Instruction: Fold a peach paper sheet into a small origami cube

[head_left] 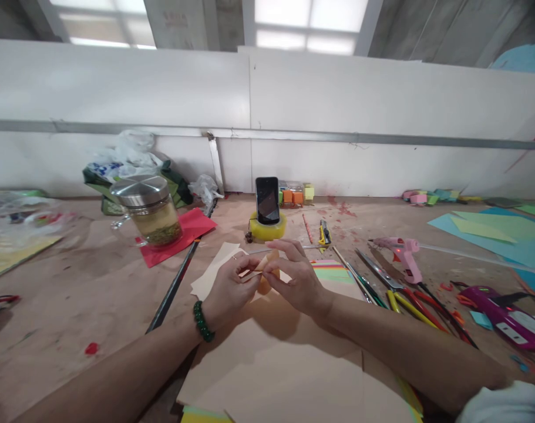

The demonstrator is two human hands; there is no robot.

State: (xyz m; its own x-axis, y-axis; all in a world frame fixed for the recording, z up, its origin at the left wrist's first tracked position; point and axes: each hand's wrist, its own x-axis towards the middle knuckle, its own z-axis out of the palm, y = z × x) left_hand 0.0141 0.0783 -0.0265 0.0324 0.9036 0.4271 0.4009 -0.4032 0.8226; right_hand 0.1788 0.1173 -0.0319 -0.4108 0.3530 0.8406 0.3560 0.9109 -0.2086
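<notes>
Both hands meet over a stack of peach paper sheets in the middle of the table. A small folded or rolled piece of peach paper is pinched between them. My left hand, with a green bead bracelet at the wrist, grips the paper's left side between thumb and fingers. My right hand pinches its right side, fingers bent over the top. Part of the piece is hidden behind the fingers. Coloured sheets show just beyond my right hand.
A phone stands in a yellow tape roll ahead. A lidded glass of tea stands on red paper at left. On the right lie scissors, a pink glue gun, a box cutter and a purple device.
</notes>
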